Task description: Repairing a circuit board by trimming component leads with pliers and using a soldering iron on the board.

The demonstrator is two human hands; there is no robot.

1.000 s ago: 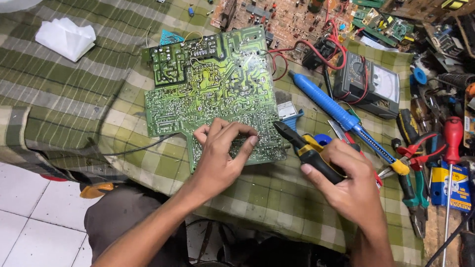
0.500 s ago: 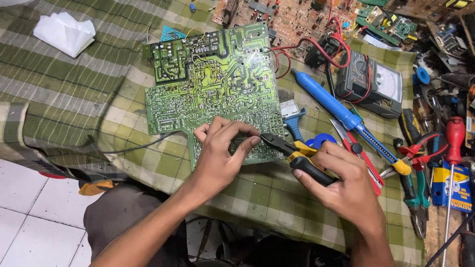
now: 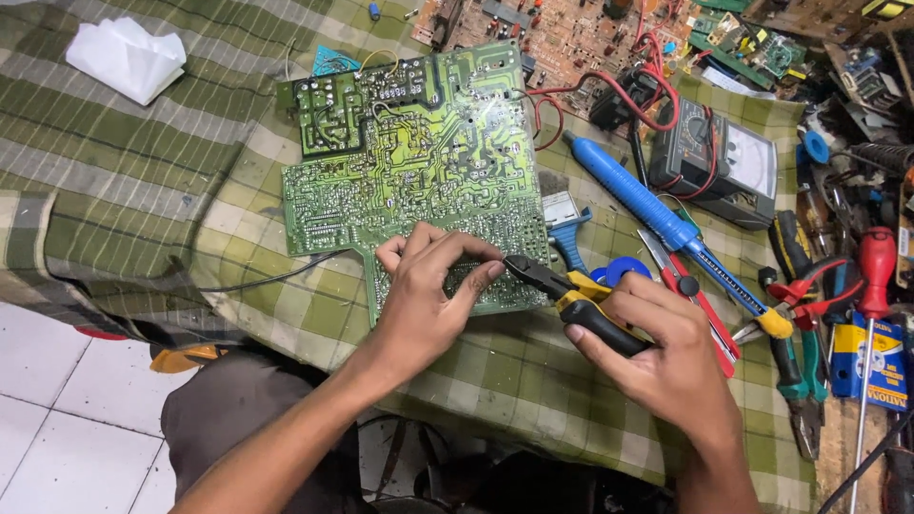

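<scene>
The green circuit board lies solder-side up on the counter, which is covered in a green plaid cloth, all shiny traces and tiny joints. The left hand rests on its near edge, fingers pinched together there; whatever they're pinching is too small to see. The right hand grips yellow-and-black cutters, nose at the board's edge. A blue desoldering pump, a meter and messy tools lie to the right, white floor tiles below.

The cutters in the right hand have closed in on the left hand's fingertips.
</scene>
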